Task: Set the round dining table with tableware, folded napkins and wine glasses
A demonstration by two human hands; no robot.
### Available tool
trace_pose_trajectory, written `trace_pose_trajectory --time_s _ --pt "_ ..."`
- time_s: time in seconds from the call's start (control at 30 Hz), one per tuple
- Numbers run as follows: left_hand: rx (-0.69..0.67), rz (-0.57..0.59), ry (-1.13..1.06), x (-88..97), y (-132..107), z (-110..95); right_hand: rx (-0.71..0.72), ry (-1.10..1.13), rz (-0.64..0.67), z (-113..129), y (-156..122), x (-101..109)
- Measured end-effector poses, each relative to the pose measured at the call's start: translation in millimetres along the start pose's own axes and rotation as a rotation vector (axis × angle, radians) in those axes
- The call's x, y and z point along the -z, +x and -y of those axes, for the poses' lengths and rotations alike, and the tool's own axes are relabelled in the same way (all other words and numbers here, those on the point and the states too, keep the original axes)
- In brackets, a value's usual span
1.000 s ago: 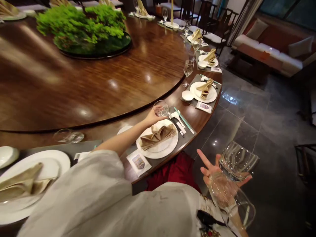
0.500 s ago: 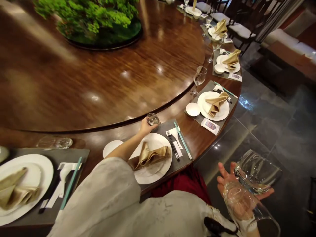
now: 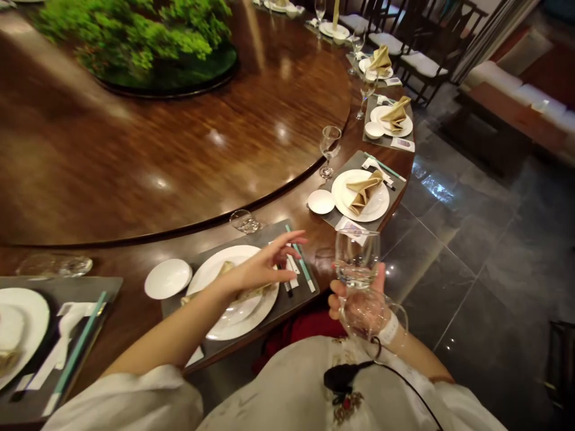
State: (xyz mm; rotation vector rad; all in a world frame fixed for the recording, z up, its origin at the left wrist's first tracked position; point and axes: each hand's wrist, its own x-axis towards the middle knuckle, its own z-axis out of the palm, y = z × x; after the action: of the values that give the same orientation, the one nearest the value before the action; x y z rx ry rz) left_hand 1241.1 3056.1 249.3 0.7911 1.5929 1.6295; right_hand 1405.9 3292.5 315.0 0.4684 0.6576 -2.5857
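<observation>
My left hand (image 3: 276, 260) is open over the nearest place setting, its fingers stretched toward the right and holding nothing. Beneath it lie a white plate (image 3: 265, 308) with a gold folded napkin (image 3: 256, 292), and turquoise chopsticks (image 3: 305, 270) beside black ones. My right hand (image 3: 368, 310) grips clear drinking glasses off the table's edge. One glass (image 3: 358, 254) points up from the fingers, and another glass (image 3: 398, 332) lies lower against the palm and wrist. Behind the plate, a stemless-looking glass (image 3: 245, 221) rests on the wood.
A large round turntable (image 3: 179, 149) carries green foliage (image 3: 157, 36). Further settings with plates (image 3: 384, 206), small bowls (image 3: 321, 202) and stemmed glasses (image 3: 330, 143) line the right rim. Dark chairs (image 3: 424, 60) stand beyond the grey tiled floor (image 3: 458, 263).
My left hand has let go of the glass behind the plate and moved toward the right hand. The right hand has come inward and up with its glasses. The view has shifted right.
</observation>
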Motion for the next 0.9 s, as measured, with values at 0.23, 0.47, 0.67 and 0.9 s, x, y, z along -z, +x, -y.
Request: trace_pose_trajectory --time_s 0.23,0.47,0.67,0.9 --pt "-0.172 0.25 -0.525 -145.8 135 -53 -0.142 -0.04 0.092 86 -45 66" --pt "-0.032 0.349 -0.741 -235.9 242 -94 -0.112 -0.069 -0.093 207 -129 69" --pt "-0.01 0.184 -0.896 -233.5 333 -91 -0.118 -0.063 -0.262 302 -120 70" --pt "-0.047 -0.709 -0.621 -73.5 467 -27 -0.032 -0.21 -0.443 422 -80 100"
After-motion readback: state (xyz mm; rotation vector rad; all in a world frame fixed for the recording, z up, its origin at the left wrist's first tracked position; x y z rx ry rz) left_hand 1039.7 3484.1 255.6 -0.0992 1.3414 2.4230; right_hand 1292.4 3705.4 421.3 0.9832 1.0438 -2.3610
